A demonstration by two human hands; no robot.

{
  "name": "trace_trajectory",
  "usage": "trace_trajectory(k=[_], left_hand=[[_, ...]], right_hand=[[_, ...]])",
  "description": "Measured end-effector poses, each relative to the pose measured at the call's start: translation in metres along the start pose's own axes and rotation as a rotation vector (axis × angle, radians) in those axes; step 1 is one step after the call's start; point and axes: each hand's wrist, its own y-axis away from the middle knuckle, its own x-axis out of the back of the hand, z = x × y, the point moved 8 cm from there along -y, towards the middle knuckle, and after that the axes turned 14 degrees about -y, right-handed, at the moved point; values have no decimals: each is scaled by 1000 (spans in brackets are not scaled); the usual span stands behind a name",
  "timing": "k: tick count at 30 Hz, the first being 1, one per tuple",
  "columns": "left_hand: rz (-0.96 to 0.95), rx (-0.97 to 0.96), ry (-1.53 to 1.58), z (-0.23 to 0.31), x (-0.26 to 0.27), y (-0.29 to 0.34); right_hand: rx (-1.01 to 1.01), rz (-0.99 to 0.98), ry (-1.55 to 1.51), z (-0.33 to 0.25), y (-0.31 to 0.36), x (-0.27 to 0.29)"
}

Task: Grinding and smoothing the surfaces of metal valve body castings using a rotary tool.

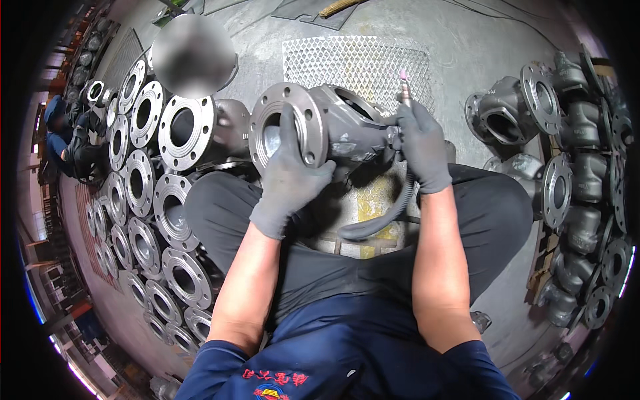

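Note:
A grey cast valve body (353, 143) with a bolt-holed round flange lies between my knees, its flange turned to the left and an opening on top. My left hand (290, 177), in a grey glove, grips the flange at its near side, one finger stretched across its face and the thumb apart. My gloved right hand (423, 143) is wrapped round a slim hand-held grinder (405, 92) at the casting's right end. Its pink tip points up and away from me, apart from the casting. A dark hose (390, 217) hangs from below the right hand and curves left.
Flanged castings (183, 133) are stacked in rows on the left. More valve bodies (510, 110) stand at the right. An expanded metal mesh sheet (360, 60) lies on the floor ahead, with a wooden stick (338, 8) beyond. Another person (63, 143) is at the far left.

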Motion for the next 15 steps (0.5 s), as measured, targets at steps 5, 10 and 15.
trace_trajectory(k=[5,10,15], left_hand=[[35,-13,59,-22,9,4],[60,-47,121,-46,8,6],[95,-53,119,-48,8,9]], right_hand=[[17,-20,93,29,18,24],[25,-209,275,45,48,-3],[234,-340,467,37,61,-50]])
